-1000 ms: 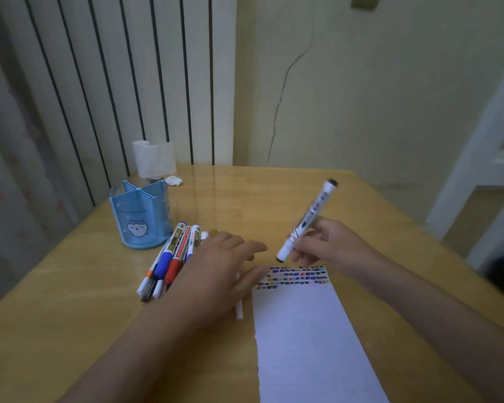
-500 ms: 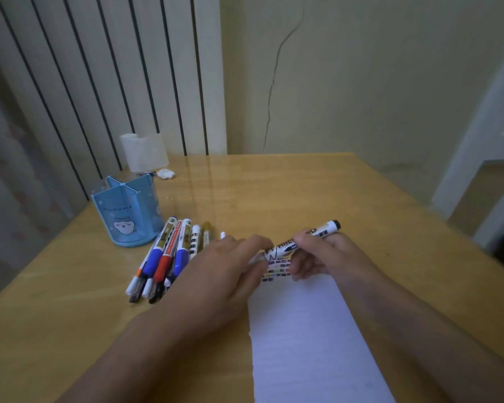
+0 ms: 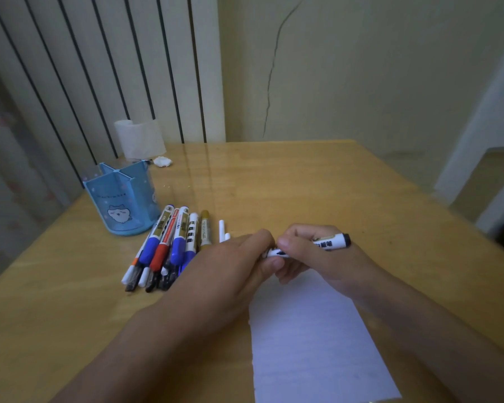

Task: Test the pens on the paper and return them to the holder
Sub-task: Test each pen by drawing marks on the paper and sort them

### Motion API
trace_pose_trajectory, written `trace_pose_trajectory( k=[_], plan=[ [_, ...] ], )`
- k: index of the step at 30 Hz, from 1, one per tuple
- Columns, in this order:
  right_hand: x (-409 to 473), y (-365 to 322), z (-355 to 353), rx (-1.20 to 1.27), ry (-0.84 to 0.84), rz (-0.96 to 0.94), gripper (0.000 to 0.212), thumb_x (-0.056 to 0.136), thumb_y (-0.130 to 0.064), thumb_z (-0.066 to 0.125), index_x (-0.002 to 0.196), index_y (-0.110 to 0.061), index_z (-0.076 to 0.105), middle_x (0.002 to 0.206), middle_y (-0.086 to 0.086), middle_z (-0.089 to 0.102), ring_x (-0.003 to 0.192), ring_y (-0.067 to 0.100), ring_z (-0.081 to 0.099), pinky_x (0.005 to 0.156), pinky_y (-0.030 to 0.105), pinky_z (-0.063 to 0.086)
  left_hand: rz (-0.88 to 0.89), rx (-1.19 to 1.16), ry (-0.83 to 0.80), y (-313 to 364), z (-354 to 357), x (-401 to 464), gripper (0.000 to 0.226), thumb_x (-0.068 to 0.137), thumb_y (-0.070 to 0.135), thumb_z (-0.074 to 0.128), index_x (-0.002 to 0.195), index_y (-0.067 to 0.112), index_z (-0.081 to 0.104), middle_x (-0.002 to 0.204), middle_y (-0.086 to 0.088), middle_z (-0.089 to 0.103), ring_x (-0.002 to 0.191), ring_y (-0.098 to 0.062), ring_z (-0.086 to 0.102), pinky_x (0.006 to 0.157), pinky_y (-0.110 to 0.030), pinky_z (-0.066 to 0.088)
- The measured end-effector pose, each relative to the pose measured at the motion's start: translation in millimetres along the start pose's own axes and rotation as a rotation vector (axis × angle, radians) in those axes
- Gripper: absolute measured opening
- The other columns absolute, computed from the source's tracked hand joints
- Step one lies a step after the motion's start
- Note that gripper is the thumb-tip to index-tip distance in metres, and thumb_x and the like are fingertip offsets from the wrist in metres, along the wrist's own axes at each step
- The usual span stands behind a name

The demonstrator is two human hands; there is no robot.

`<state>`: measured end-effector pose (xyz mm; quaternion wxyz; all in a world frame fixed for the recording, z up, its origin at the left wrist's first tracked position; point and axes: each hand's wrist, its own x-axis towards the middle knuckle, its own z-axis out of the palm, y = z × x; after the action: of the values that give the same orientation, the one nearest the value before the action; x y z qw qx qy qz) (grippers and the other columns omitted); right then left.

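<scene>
My right hand (image 3: 312, 254) grips a white marker with a black end (image 3: 330, 243), held nearly level above the top of the white paper (image 3: 312, 338). My left hand (image 3: 239, 266) has its fingertips pinched on the marker's left end, which the fingers hide. Several pens (image 3: 169, 242) lie side by side on the table left of my left hand, with blue, red, white and gold barrels. The blue pen holder (image 3: 122, 202) stands behind them at the left and looks empty.
A white roll of tissue (image 3: 140, 138) and a crumpled white scrap (image 3: 162, 162) sit at the back left of the wooden table (image 3: 288, 184). Two thin white sticks (image 3: 222, 228) lie just beyond my left hand. The wall stands behind the table.
My right hand lowered the marker from upright to nearly level. My left hand moved right and took hold of its left end. Both hands now cover the coloured marks at the paper's top.
</scene>
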<state>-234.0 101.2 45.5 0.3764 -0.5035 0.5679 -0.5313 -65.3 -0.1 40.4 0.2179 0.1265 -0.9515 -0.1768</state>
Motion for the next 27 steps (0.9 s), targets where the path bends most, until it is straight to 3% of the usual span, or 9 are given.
trace_pose_trajectory(
  k=[3, 7, 11, 13, 15, 17, 21, 24, 27],
  plan=[
    [0.6, -0.6, 0.3, 0.018, -0.029, -0.016, 0.023, 0.09, -0.033, 0.064, 0.071, -0.021, 0.071, 0.072, 0.008, 0.072, 0.07, 0.019, 0.07, 0.07, 0.032, 0.057, 0.008, -0.031, 0.007, -3.9, -1.0, 1.0, 0.034, 0.097, 0.06, 0.031, 0.089, 0.029, 0.042, 0.067, 0.013, 0.048, 0.065, -0.008, 0.048, 0.054, -0.028, 0.035],
    [0.9, -1.0, -1.9, 0.057, -0.064, -0.036, 0.023, 0.09, -0.029, 0.065, 0.07, -0.019, 0.068, 0.07, 0.007, 0.07, 0.067, 0.017, 0.068, 0.065, 0.026, 0.054, -0.007, -0.152, -0.025, -4.8, -5.0, 2.4, 0.029, 0.099, 0.057, 0.04, 0.089, 0.031, 0.049, 0.066, 0.002, 0.055, 0.063, -0.015, 0.058, 0.057, -0.039, 0.045],
    [0.1, -3.6, -6.6, 0.073, -0.115, -0.052, 0.023, 0.089, -0.026, 0.066, 0.077, -0.008, 0.061, 0.071, 0.006, 0.069, 0.067, 0.015, 0.067, 0.066, 0.025, 0.054, -0.034, -0.194, -0.02, -3.7, -10.7, 2.5, 0.026, 0.095, 0.06, 0.045, 0.093, 0.037, 0.057, 0.064, -0.002, 0.057, 0.063, -0.017, 0.059, 0.054, -0.026, 0.042],
    [-2.2, -6.1, -9.5, 0.071, -0.125, -0.057, 0.019, 0.091, -0.018, 0.061, 0.079, -0.004, 0.059, 0.073, 0.008, 0.07, 0.069, 0.017, 0.067, 0.067, 0.025, 0.054, -0.053, -0.168, -0.011, -4.1, -10.7, 1.7, 0.035, 0.092, 0.068, 0.043, 0.1, 0.037, 0.057, 0.065, 0.001, 0.059, 0.063, -0.013, 0.061, 0.055, -0.027, 0.046],
    [-3.2, -7.0, -12.9, 0.074, -0.055, -0.043, 0.019, 0.088, -0.021, 0.06, 0.077, -0.005, 0.06, 0.072, 0.011, 0.07, 0.068, 0.02, 0.069, 0.068, 0.026, 0.055, -0.097, -0.102, -0.021, -5.5, -11.7, 0.9, 0.049, 0.082, 0.08, 0.04, 0.11, 0.041, 0.051, 0.071, 0.007, 0.061, 0.066, -0.006, 0.063, 0.061, -0.034, 0.052],
    [-1.9, -5.1, -21.0, 0.091, 0.028, -0.006, 0.023, 0.086, -0.027, 0.061, 0.079, -0.006, 0.064, 0.072, 0.015, 0.07, 0.067, 0.025, 0.07, 0.069, 0.03, 0.058, -0.171, -0.009, -0.047, -9.0, -14.3, 0.8, 0.061, 0.074, 0.089, 0.041, 0.12, 0.049, 0.041, 0.086, 0.014, 0.06, 0.079, -0.001, 0.061, 0.07, -0.033, 0.055],
    [1.3, -3.5, -36.6, 0.102, 0.092, 0.082, 0.026, 0.085, -0.032, 0.06, 0.089, -0.013, 0.077, 0.081, 0.017, 0.073, 0.072, 0.027, 0.072, 0.068, 0.032, 0.059, -0.229, 0.245, -0.109, -21.1, -14.2, 2.9, 0.063, 0.073, 0.086, 0.044, 0.124, 0.049, 0.041, 0.115, 0.02, 0.052, 0.102, 0.0, 0.042, 0.082, -0.023, 0.04],
    [2.6, 4.2, -35.7, 0.055, 0.141, 0.091, 0.02, 0.085, -0.022, 0.076, 0.092, -0.004, 0.074, 0.073, 0.011, 0.068, 0.066, 0.02, 0.066, 0.062, 0.027, 0.056, -0.237, 0.37, -0.171, -25.7, -9.3, 2.8, 0.071, 0.072, 0.089, 0.04, 0.129, 0.048, 0.045, 0.114, 0.016, 0.043, 0.106, -0.005, 0.033, 0.085, -0.025, 0.026],
    [3.9, 14.1, -28.9, -0.044, 0.17, 0.071, 0.004, 0.088, -0.008, 0.073, 0.089, -0.005, 0.071, 0.062, 0.007, 0.061, 0.058, 0.016, 0.057, 0.055, 0.024, 0.05, -0.236, 0.411, -0.192, -26.3, -5.9, 1.7, 0.088, 0.063, 0.094, 0.023, 0.134, 0.048, 0.045, 0.11, 0.013, 0.037, 0.104, -0.007, 0.03, 0.085, -0.026, 0.023]
  ],
)
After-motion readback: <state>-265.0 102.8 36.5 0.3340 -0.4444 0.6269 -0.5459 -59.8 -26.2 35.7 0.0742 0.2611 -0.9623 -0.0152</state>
